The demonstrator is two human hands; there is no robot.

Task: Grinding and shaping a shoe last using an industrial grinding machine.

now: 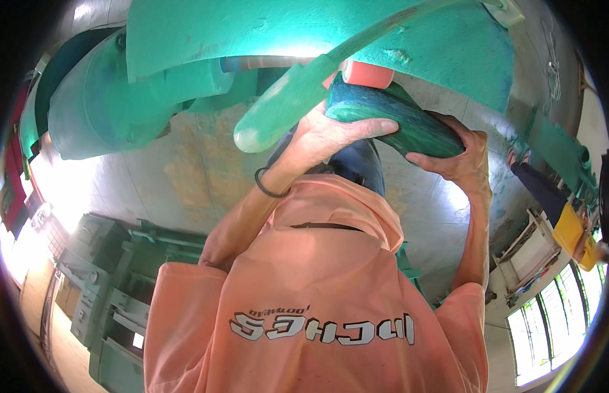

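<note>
Both my hands hold a long, thick dark green and blue block (pixel 397 119) with rounded ends, its exact kind not clear. My left hand (pixel 337 134) grips its left end, the thumb lying along the near face. Around the right end, my right hand (pixel 463 154) is closed, with the thumb underneath. The block's far side is up against or very close to a pink roller (pixel 368 75) on a green machine; whether they touch, I cannot tell. Most of my left fingers are hidden behind the block.
A green-dusted, club-shaped piece on a stem (pixel 281 108) hangs just left of the block. Beyond is a broad green machine cover (pixel 252 29), with a rounded motor-like housing (pixel 108 98) leftward. Another machine (pixel 114 288) stands lower left. A person in yellow (pixel 570 229) is at right.
</note>
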